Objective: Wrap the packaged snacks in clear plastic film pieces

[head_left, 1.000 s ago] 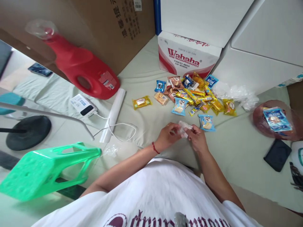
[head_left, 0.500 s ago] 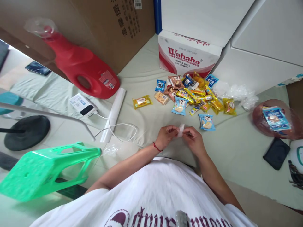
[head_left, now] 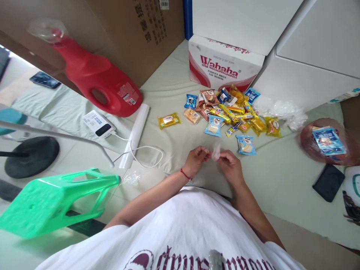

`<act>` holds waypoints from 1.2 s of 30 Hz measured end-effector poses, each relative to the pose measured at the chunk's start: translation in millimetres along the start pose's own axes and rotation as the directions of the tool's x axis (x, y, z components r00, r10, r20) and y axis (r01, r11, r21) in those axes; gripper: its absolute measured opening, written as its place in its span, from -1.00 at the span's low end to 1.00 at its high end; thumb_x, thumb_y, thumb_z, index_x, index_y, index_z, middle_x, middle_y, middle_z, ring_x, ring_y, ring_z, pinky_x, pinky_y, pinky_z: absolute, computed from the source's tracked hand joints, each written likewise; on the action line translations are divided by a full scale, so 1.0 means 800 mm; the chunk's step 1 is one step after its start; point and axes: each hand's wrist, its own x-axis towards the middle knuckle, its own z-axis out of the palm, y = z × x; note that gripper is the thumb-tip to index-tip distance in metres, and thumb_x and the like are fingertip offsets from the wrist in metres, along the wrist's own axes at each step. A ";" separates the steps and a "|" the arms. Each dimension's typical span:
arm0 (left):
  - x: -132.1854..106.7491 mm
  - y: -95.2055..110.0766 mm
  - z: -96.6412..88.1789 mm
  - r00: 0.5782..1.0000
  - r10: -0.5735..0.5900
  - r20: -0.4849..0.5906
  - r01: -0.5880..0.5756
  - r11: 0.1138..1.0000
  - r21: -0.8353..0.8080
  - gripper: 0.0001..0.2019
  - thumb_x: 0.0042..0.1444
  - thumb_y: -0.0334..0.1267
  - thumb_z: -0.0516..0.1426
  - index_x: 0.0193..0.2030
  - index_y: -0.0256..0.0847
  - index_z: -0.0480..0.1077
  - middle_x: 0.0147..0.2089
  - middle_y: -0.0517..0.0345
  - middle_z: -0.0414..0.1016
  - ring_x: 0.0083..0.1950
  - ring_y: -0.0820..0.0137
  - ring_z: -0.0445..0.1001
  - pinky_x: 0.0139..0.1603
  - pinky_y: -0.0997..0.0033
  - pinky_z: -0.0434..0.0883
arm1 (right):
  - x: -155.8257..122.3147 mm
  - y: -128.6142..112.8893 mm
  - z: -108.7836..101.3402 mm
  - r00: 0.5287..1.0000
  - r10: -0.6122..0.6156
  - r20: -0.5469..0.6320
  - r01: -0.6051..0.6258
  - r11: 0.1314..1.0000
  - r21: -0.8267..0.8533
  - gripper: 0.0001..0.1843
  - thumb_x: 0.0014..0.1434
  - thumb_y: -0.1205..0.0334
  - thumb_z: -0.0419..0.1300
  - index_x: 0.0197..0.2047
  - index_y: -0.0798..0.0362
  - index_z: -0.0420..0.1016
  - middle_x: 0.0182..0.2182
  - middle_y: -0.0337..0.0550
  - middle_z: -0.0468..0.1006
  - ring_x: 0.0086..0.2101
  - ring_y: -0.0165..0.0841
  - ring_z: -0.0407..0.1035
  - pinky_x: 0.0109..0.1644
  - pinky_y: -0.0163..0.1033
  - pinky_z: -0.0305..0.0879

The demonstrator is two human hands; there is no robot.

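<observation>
A small, crumpled clear plastic bag (head_left: 216,151) hangs at the fingertips of my right hand (head_left: 231,167), which pinches it by its lower edge. Just left of it, my left hand (head_left: 196,162) has thumb and forefinger pressed together; whether anything is between them is too small to tell. A thin gap separates these fingers from the bag. Beyond both hands, a pile of wrapped snacks (head_left: 234,113) lies on the pale green sheet (head_left: 174,152). Closest to my right hand is a light blue snack packet (head_left: 246,145). A yellow snack packet (head_left: 169,120) lies apart on the left.
Behind the snacks stands a Wahaha carton (head_left: 225,65), with crumpled clear plastic (head_left: 281,111) at its right. Leftward are a red detergent jug (head_left: 104,80), a white power bank (head_left: 99,123) with its cable, and a green stool (head_left: 56,202). A black pouch (head_left: 328,182) lies right.
My left hand has let go of the plastic bag and moved slightly left. The bag stays in my right hand and stands looser and taller.
</observation>
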 end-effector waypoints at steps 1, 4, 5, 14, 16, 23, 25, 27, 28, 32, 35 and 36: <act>0.001 0.002 -0.002 1.000 -0.027 -0.013 0.027 0.999 -0.035 -0.62 -0.01 0.07 0.35 -0.33 -0.21 0.42 -0.30 0.16 0.55 -0.28 0.43 0.45 -0.21 0.40 0.42 | -0.001 0.002 -0.004 0.999 0.042 -0.021 -0.041 0.997 0.063 -0.87 0.25 0.10 0.30 -0.24 -0.05 0.60 -0.30 -0.19 0.58 -0.28 -0.33 0.43 -0.15 -0.22 0.36; -0.003 0.013 -0.009 0.996 -0.094 -0.010 0.092 0.992 -0.082 -0.57 -0.01 0.12 0.35 -0.31 -0.20 0.39 -0.22 0.10 0.56 -0.25 0.41 0.48 -0.21 0.38 0.45 | -0.005 0.009 -0.020 0.991 0.118 -0.067 -0.108 0.985 0.138 -0.83 0.20 0.07 0.37 -0.28 -0.03 0.56 -0.35 -0.24 0.55 -0.32 -0.35 0.40 -0.19 -0.25 0.33; -0.006 0.016 -0.008 0.995 -0.100 0.025 0.101 0.993 -0.063 -0.56 0.02 0.15 0.33 -0.29 -0.20 0.40 -0.20 0.09 0.56 -0.24 0.39 0.49 -0.22 0.38 0.45 | -0.006 0.010 -0.024 0.993 0.102 -0.064 -0.094 0.989 0.111 -0.83 0.19 0.08 0.38 -0.30 -0.03 0.56 -0.36 -0.25 0.54 -0.33 -0.36 0.39 -0.19 -0.26 0.31; -0.010 0.014 0.005 0.985 -0.029 0.168 0.038 0.998 -0.054 -0.49 -0.10 0.14 0.45 -0.45 -0.22 0.36 -0.45 0.33 0.26 -0.41 0.54 0.24 -0.37 0.51 0.30 | -0.018 0.011 -0.024 0.992 0.113 -0.053 -0.101 0.976 0.193 -0.76 0.13 0.04 0.43 -0.34 -0.04 0.51 -0.35 -0.24 0.50 -0.31 -0.35 0.37 -0.17 -0.24 0.31; -0.007 0.013 -0.003 0.985 -0.068 0.156 0.104 0.967 -0.233 -0.47 -0.17 0.09 0.50 -0.40 -0.21 0.35 -0.40 0.34 0.29 -0.37 0.54 0.31 -0.30 0.50 0.39 | -0.023 0.016 -0.031 0.968 0.222 -0.115 -0.173 0.927 0.333 -0.66 0.07 -0.05 0.46 -0.36 -0.03 0.46 -0.36 -0.24 0.49 -0.33 -0.36 0.35 -0.20 -0.23 0.34; -0.009 0.011 -0.008 0.981 0.103 0.163 -0.066 0.974 -0.218 -0.53 -0.13 -0.01 0.52 -0.44 -0.22 0.35 -0.37 0.32 0.31 -0.31 0.53 0.33 -0.19 0.46 0.38 | -0.036 0.009 -0.049 0.913 0.296 -0.279 -0.214 0.933 0.289 -0.55 0.16 -0.23 0.36 -0.11 -0.05 0.53 -0.18 -0.12 0.54 -0.17 -0.29 0.43 -0.19 -0.22 0.42; -0.011 0.008 -0.003 0.960 0.200 0.193 -0.181 0.977 -0.113 -0.57 -0.09 -0.05 0.51 -0.47 -0.23 0.38 -0.35 0.28 0.34 -0.28 0.51 0.32 -0.19 0.46 0.33 | -0.028 0.000 -0.044 0.945 0.171 -0.280 -0.135 0.981 0.143 -0.40 0.10 -0.17 0.44 0.12 -0.09 0.51 0.02 -0.08 0.55 0.00 -0.23 0.42 -0.01 -0.15 0.43; -0.014 0.004 0.001 0.944 0.230 0.238 -0.224 0.973 -0.051 -0.59 -0.07 -0.06 0.50 -0.49 -0.24 0.40 -0.34 0.25 0.36 -0.26 0.48 0.33 -0.16 0.45 0.32 | -0.015 -0.007 -0.035 0.975 0.121 -0.185 -0.116 0.993 0.035 -0.40 0.06 -0.09 0.48 0.12 -0.09 0.55 -0.02 -0.10 0.58 -0.03 -0.23 0.44 0.03 -0.13 0.41; -0.016 0.003 0.002 0.945 0.212 0.247 -0.203 0.977 -0.060 -0.59 -0.05 -0.04 0.49 -0.48 -0.24 0.41 -0.34 0.25 0.36 -0.26 0.47 0.34 -0.16 0.44 0.33 | -0.008 -0.009 -0.031 0.981 0.131 -0.144 -0.129 0.991 0.024 -0.51 0.08 -0.07 0.47 0.04 -0.07 0.60 -0.10 -0.13 0.60 -0.10 -0.25 0.45 0.01 -0.14 0.41; -0.021 0.003 0.001 0.982 0.036 0.185 0.019 0.958 -0.286 -0.53 -0.01 0.12 0.44 -0.37 -0.20 0.39 -0.32 0.24 0.42 -0.26 0.45 0.42 -0.15 0.39 0.46 | 0.010 -0.006 -0.019 0.943 0.285 -0.170 -0.203 0.900 0.386 -0.72 0.06 -0.01 0.48 -0.23 -0.05 0.62 -0.32 -0.25 0.60 -0.30 -0.36 0.43 -0.13 -0.22 0.39; -0.021 0.007 -0.003 0.989 -0.022 0.148 0.081 0.912 -0.401 -0.50 -0.05 0.10 0.47 -0.35 -0.19 0.34 -0.30 0.26 0.42 -0.26 0.47 0.44 -0.16 0.39 0.52 | 0.002 0.005 -0.017 0.885 0.449 -0.120 -0.257 0.687 0.680 -0.63 -0.05 -0.01 0.54 -0.26 -0.06 0.55 -0.32 -0.27 0.59 -0.32 -0.37 0.42 -0.21 -0.25 0.39; -0.021 0.009 -0.004 0.990 -0.024 0.140 0.080 0.906 -0.416 -0.49 -0.06 0.09 0.48 -0.37 -0.19 0.31 -0.32 0.27 0.40 -0.27 0.48 0.44 -0.16 0.40 0.53 | -0.005 0.009 -0.018 0.870 0.485 -0.084 -0.298 0.655 0.695 -0.61 -0.04 -0.04 0.54 -0.28 -0.04 0.53 -0.33 -0.26 0.58 -0.33 -0.36 0.42 -0.25 -0.25 0.38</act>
